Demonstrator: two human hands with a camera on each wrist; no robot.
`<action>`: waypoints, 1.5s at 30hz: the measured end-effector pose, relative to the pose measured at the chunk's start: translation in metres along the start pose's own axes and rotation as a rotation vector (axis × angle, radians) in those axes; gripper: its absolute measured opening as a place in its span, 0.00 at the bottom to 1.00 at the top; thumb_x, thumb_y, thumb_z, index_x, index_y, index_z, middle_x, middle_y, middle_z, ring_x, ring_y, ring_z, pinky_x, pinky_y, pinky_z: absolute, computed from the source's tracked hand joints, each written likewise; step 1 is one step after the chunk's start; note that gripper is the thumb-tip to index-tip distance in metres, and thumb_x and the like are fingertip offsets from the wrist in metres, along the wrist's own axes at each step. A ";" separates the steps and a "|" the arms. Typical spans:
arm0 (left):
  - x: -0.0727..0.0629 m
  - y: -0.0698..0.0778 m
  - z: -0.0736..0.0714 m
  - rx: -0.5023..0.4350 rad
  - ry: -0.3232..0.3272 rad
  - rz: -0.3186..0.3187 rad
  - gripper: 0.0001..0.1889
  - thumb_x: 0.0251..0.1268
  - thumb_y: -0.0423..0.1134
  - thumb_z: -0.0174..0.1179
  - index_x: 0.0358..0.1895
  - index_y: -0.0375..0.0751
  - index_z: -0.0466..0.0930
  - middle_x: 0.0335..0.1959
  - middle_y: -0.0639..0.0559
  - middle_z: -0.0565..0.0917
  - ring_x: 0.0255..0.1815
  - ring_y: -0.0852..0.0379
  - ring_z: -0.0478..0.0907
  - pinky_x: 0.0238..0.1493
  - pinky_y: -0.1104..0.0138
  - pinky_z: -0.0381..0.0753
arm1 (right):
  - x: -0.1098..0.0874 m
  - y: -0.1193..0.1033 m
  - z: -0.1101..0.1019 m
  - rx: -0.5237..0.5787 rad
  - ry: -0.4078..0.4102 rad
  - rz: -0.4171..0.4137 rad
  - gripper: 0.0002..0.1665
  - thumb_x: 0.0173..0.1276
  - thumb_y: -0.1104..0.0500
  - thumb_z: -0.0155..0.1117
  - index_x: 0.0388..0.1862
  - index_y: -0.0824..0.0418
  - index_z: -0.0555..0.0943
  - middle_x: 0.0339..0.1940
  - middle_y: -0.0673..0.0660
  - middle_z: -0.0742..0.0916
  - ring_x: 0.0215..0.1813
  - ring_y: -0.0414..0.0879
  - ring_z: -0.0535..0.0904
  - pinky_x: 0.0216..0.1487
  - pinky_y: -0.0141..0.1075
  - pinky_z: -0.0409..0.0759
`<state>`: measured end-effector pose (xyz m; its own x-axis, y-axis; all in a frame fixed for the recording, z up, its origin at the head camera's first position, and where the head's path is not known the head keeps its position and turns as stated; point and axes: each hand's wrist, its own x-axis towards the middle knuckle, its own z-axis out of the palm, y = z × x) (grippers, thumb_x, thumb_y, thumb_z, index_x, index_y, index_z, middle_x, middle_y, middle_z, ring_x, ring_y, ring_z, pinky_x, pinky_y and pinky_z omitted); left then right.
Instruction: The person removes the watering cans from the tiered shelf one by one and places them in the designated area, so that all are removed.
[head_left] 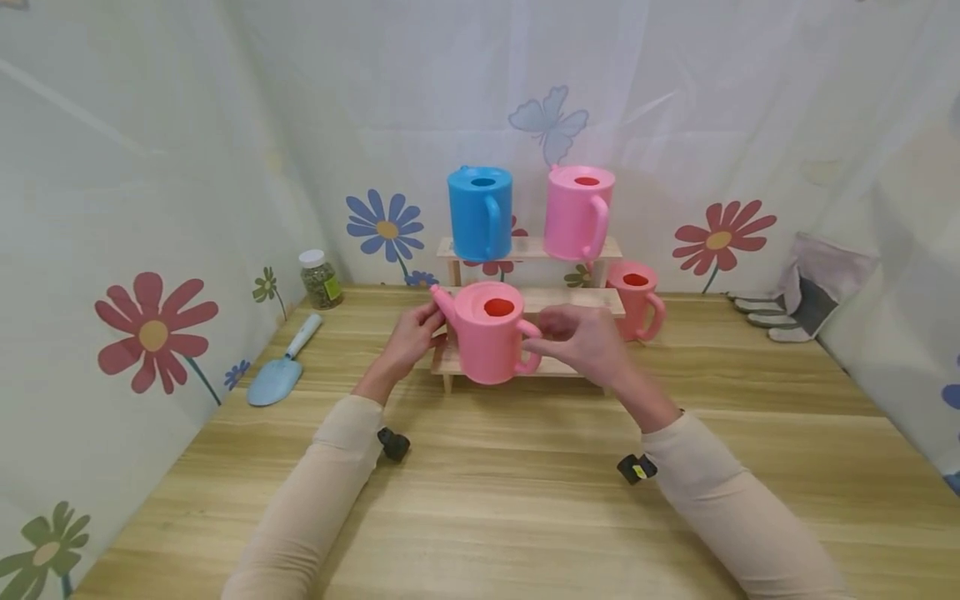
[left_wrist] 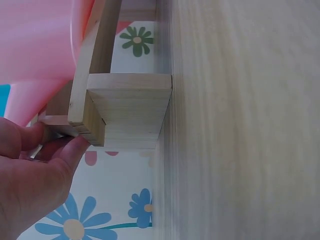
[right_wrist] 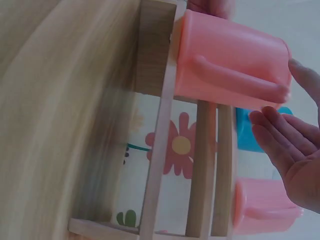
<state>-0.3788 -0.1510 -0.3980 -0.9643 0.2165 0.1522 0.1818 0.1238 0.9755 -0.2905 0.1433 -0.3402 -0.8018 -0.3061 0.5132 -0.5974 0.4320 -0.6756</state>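
A coral-pink watering can [head_left: 487, 342] stands on the lowest step of a small wooden rack [head_left: 570, 367], spout to the left and handle to the right. Beside the spout, my left hand [head_left: 411, 340] pinches the left end of a rack slat [left_wrist: 82, 107] between thumb and fingers. My right hand [head_left: 588, 337] is at the can's handle; in the right wrist view its fingers [right_wrist: 285, 135] are extended near the can's top, not wrapped around the handle. A blue watering can [head_left: 468, 221] and a lighter pink one [head_left: 566, 217] sit on the top step.
Behind the rack's right side stands another coral-pink watering can [head_left: 633, 292]. To the left are a light-blue trowel [head_left: 277, 379] and a white-lidded jar [head_left: 321, 287]. Grey and white gloves [head_left: 806, 292] lie at the back right, against the flowered curtain [head_left: 637, 125].
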 end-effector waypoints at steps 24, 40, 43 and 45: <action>-0.001 0.003 -0.002 0.019 0.007 -0.004 0.22 0.83 0.35 0.43 0.75 0.37 0.64 0.73 0.39 0.68 0.71 0.43 0.68 0.64 0.52 0.75 | 0.001 0.015 0.026 0.278 0.065 0.136 0.19 0.67 0.50 0.73 0.53 0.57 0.88 0.40 0.52 0.91 0.43 0.47 0.86 0.48 0.37 0.85; -0.001 0.001 -0.001 0.018 -0.015 0.033 0.22 0.83 0.37 0.44 0.74 0.40 0.67 0.72 0.42 0.70 0.70 0.45 0.69 0.63 0.51 0.77 | 0.000 0.014 0.023 0.304 0.130 0.235 0.22 0.60 0.45 0.77 0.49 0.55 0.90 0.38 0.52 0.91 0.44 0.48 0.84 0.46 0.38 0.83; -0.001 0.001 -0.001 0.018 -0.007 0.025 0.22 0.82 0.37 0.45 0.75 0.43 0.67 0.73 0.44 0.68 0.70 0.45 0.69 0.63 0.52 0.77 | 0.001 0.007 0.012 0.299 0.122 0.238 0.22 0.60 0.45 0.77 0.48 0.56 0.90 0.37 0.52 0.91 0.45 0.48 0.85 0.46 0.40 0.84; 0.000 0.001 -0.001 0.021 -0.003 0.019 0.23 0.82 0.37 0.45 0.76 0.47 0.66 0.75 0.46 0.65 0.71 0.45 0.68 0.63 0.51 0.77 | 0.003 0.001 0.004 0.324 0.124 0.208 0.21 0.61 0.49 0.77 0.48 0.59 0.90 0.37 0.55 0.91 0.44 0.49 0.86 0.46 0.40 0.85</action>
<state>-0.3789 -0.1521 -0.3972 -0.9601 0.2218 0.1705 0.2042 0.1394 0.9689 -0.2931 0.1399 -0.3413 -0.9101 -0.1269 0.3945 -0.4122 0.1779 -0.8936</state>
